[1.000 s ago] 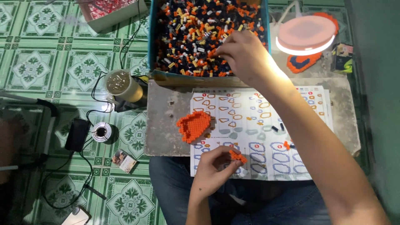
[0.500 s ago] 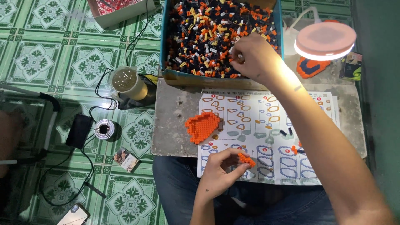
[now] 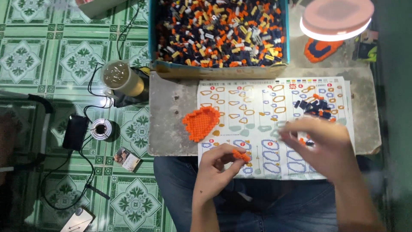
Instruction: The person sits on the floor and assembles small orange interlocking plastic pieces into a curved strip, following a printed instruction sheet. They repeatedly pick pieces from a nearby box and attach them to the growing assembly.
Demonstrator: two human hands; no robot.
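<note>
My left hand [image 3: 216,165] pinches a small orange bead chain [image 3: 241,155] over the near edge of a printed pattern sheet [image 3: 262,107]. My right hand [image 3: 326,144], blurred, hovers over the sheet's right side next to a few loose beads [image 3: 305,141]; whether it holds one I cannot tell. An orange beaded piece [image 3: 201,123] lies on the sheet's left edge. A small pile of dark and orange beads [image 3: 315,107] sits on the sheet's right part. Behind the sheet stands a blue box [image 3: 152,47] full of mixed orange, dark, yellow and white beads.
The sheet lies on a grey stone slab [image 3: 169,120]. A round pink lamp [image 3: 337,17] lights the back right, with an orange and dark beaded piece [image 3: 319,48] under it. On the green tiled floor at left: a jar [image 3: 120,77], cables, a solder spool [image 3: 101,128], a phone [image 3: 78,221].
My right hand has left the bead box and come down to the right side of the sheet. The left hand keeps its orange bead chain at the same place.
</note>
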